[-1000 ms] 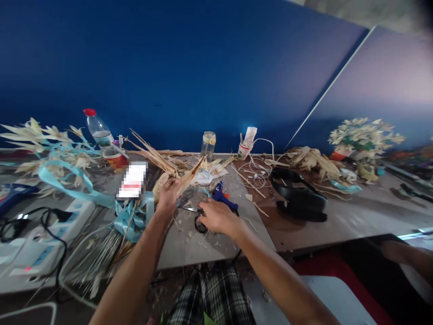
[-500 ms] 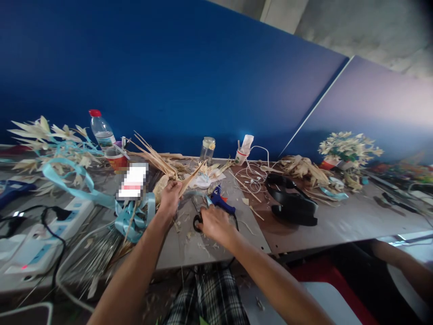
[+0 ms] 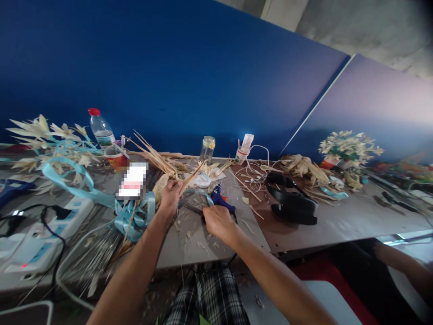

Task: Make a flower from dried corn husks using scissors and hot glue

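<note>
My left hand is closed around a tan dried husk strip, whose pointed end sticks out to the upper right. My right hand grips dark scissors, the blades pointing left toward my left hand and apart from the husk. Just beyond my right hand lies a blue glue gun. A pale husk flower rests on white paper behind it. Next to my left hand are a bundle of long dried husks and a coil of light blue ribbon.
A phone, a power strip and a red-capped bottle stand or lie at left. A glass jar, a paper cup and a black headset are farther right. Another person's arm shows at lower right.
My right hand has turned and shifted slightly right and up, swinging the scissors so the blades point left. My left hand has stayed nearly still with the husk.
</note>
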The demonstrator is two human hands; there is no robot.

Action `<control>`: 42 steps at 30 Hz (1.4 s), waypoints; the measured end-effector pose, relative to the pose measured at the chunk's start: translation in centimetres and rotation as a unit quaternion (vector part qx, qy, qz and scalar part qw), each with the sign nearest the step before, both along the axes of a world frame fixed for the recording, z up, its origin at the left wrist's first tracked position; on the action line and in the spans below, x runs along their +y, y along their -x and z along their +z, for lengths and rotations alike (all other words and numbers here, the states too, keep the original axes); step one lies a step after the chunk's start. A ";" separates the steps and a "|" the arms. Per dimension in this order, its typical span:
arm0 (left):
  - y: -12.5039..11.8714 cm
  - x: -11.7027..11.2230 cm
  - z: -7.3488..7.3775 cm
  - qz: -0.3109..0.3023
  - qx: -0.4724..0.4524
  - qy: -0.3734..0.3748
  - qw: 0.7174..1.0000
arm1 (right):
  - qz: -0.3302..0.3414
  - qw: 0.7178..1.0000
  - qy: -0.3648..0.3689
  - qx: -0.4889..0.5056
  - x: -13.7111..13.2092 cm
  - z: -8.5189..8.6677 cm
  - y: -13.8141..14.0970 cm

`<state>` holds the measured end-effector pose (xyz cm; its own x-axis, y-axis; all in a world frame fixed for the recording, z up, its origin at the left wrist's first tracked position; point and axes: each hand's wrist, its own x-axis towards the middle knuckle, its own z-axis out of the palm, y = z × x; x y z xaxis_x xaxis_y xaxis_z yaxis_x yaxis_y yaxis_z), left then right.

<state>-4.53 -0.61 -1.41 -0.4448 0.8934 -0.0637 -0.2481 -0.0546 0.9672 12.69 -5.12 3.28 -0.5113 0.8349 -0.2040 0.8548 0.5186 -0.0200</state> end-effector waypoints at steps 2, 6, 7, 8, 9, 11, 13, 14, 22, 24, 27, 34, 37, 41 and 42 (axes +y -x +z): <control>0.0 0.0 0.2 0.007 0.022 0.005 1.000 | -0.015 1.000 -0.008 0.019 0.3 0.1 -0.6; 0.1 -0.2 0.4 0.020 0.087 0.017 0.996 | -0.052 0.996 0.010 0.067 1.1 0.0 -2.1; 0.2 -0.2 0.4 0.021 0.105 0.020 0.994 | -0.056 0.995 0.025 0.074 1.3 0.0 -2.4; 0.2 -0.2 0.3 0.021 0.116 0.021 0.993 | -0.055 0.995 0.040 0.077 1.4 0.0 -2.7; 0.3 -0.2 0.3 0.020 0.120 0.020 0.992 | -0.052 0.994 0.053 0.077 1.3 0.0 -3.0; 0.3 -0.2 0.2 0.020 0.111 0.014 0.994 | -0.043 0.994 0.072 0.075 1.1 0.2 -3.2; 0.3 -0.1 0.1 0.020 0.088 0.005 0.996 | -0.033 0.993 0.086 0.077 0.7 0.5 -3.2; 0.2 -0.1 0.0 0.020 0.076 0.001 0.997 | -0.027 0.992 0.095 0.079 0.5 0.6 -3.2; 0.3 0.3 -0.4 0.025 0.059 0.012 0.998 | -0.097 0.972 0.113 0.181 0.2 0.0 -3.8; 0.3 0.4 -0.5 0.022 0.064 0.011 0.998 | -0.106 0.958 0.160 0.215 0.4 -0.5 -4.2; 0.4 0.4 -0.5 0.021 0.063 0.007 0.998 | -0.080 0.949 0.198 0.234 0.7 -1.1 -4.9; 0.4 0.3 -0.5 0.023 0.070 0.013 0.997 | -0.130 0.887 0.227 0.380 1.1 -1.1 -5.3; 0.3 0.2 -0.5 0.015 0.082 0.003 0.997 | -0.163 0.806 0.283 0.494 1.5 -0.4 -4.7; 0.2 0.0 -0.4 0.008 0.091 -0.012 0.996 | -0.175 0.776 0.325 0.512 2.7 0.1 -3.4; 0.2 0.0 -0.3 0.005 0.094 -0.013 0.995 | -0.164 0.781 0.323 0.509 3.1 0.0 -3.0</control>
